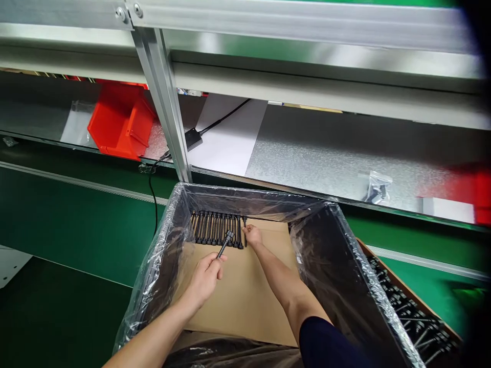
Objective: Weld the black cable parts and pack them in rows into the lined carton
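Note:
My left hand (207, 273) is closed on a long black bolt (227, 242) with a ribbed shaft and a thick head, its head end pointing up and away. Deeper in the bin my right hand (253, 235) pinches another black bolt (245, 231), which stands at the right end of a row of bolts (215, 228). Those bolts lie side by side, close together, on a brown cardboard sheet (245, 296). The sheet lies within a dark bin (322, 276) lined with clear plastic film.
Right of the bin stands a cardboard box (410, 306) heaped with loose black bolts. Behind runs a metal shelf (307, 153) with a red bin (123, 122), a black cable adapter (193, 139), white paper (233, 138) and a small plastic bag (378, 188). An aluminium post (169, 102) rises behind.

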`<control>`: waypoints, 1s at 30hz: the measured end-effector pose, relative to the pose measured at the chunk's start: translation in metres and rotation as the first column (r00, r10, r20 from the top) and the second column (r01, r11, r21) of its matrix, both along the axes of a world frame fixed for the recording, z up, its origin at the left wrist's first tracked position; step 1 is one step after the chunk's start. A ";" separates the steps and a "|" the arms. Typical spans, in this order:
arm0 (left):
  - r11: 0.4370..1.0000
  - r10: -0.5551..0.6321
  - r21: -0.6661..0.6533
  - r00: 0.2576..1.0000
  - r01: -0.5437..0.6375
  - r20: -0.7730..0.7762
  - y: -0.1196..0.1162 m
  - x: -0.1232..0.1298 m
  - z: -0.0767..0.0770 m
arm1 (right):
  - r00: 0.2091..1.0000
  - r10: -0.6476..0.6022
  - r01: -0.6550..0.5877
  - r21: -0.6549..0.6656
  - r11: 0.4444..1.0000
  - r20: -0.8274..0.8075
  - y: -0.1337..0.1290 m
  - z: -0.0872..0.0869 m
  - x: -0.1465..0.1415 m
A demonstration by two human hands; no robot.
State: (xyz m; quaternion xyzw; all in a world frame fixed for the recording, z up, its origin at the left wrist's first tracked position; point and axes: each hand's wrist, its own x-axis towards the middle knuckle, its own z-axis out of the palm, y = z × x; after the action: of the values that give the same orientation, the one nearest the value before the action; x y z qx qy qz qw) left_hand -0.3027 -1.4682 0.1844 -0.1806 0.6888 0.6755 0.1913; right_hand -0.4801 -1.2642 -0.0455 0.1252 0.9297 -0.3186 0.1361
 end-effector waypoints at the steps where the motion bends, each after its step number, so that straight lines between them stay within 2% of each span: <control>1: 1.000 0.001 0.001 1.000 -0.001 0.003 0.000 0.000 -0.001 | 1.000 0.001 -0.001 -0.007 1.000 -0.005 -0.002 -0.001 0.000; 9: 1.000 -0.004 0.000 1.000 0.004 0.011 0.001 0.000 -0.005 | 0.999 0.035 -0.036 -0.083 0.996 -0.009 -0.009 0.000 0.003; 13: 1.000 -0.008 -0.024 1.000 0.008 -0.011 -0.001 -0.001 -0.008 | 0.999 -0.035 0.033 -0.055 0.998 -0.036 -0.009 0.014 0.006; 15: 0.999 -0.018 -0.046 1.000 0.017 -0.022 -0.002 -0.002 -0.010 | 0.992 -0.110 0.098 -0.174 0.980 -0.057 -0.013 0.028 0.018; 16: 0.998 -0.025 -0.054 0.999 0.023 -0.026 -0.002 -0.002 -0.011 | 0.990 -0.132 0.113 -0.301 0.947 -0.043 -0.017 0.037 0.027; 17: 0.998 -0.033 -0.060 0.999 0.031 -0.029 -0.003 -0.003 -0.011 | 0.992 -0.126 0.112 -0.460 0.881 0.000 -0.022 0.047 0.039; 18: 0.997 -0.044 -0.063 0.999 0.042 -0.028 -0.002 -0.003 -0.012 | 0.994 -0.086 0.106 -0.628 0.771 0.062 -0.027 0.059 0.052; 20: 0.994 -0.086 -0.071 0.996 0.084 -0.027 -0.001 -0.002 -0.013 | 0.968 0.120 0.142 -0.872 0.469 0.222 -0.036 0.085 0.080; 21: 0.989 -0.126 -0.082 0.992 0.124 -0.029 0.000 0.000 -0.014 | 0.928 0.235 0.202 -0.920 0.337 0.290 -0.040 0.098 0.093; 22: 0.980 -0.179 -0.096 0.983 0.175 -0.030 0.001 0.001 -0.014 | 0.867 0.361 0.270 -0.932 0.240 0.344 -0.042 0.110 0.104; 23: 0.966 -0.240 -0.112 0.970 0.235 -0.029 0.002 0.003 -0.014 | 0.797 0.470 0.335 -0.925 0.177 0.378 -0.042 0.122 0.113; 24: 0.946 -0.304 -0.127 0.952 0.298 -0.027 0.003 0.005 -0.014 | 0.731 0.559 0.381 -0.914 0.141 0.391 -0.041 0.132 0.119; 26: 0.899 -0.418 -0.146 0.909 0.412 -0.007 0.004 0.008 -0.013 | 0.641 0.675 0.404 -0.909 0.108 0.365 -0.035 0.147 0.126; 28: 0.852 -0.495 -0.182 0.868 0.491 0.021 0.003 0.011 -0.011 | 0.592 0.744 0.357 -0.928 0.102 0.310 -0.025 0.157 0.127; 30: 0.797 -0.552 -0.267 0.833 0.541 0.039 0.002 0.013 -0.009 | 0.536 0.801 0.287 -0.950 0.127 0.269 -0.015 0.163 0.127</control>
State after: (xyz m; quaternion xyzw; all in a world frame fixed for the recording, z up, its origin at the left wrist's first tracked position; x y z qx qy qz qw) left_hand -0.2900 -1.4662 0.1752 0.0157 0.7998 0.4961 0.3376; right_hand -0.3527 -1.2796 0.1173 -0.0654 0.3372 -0.6947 0.6319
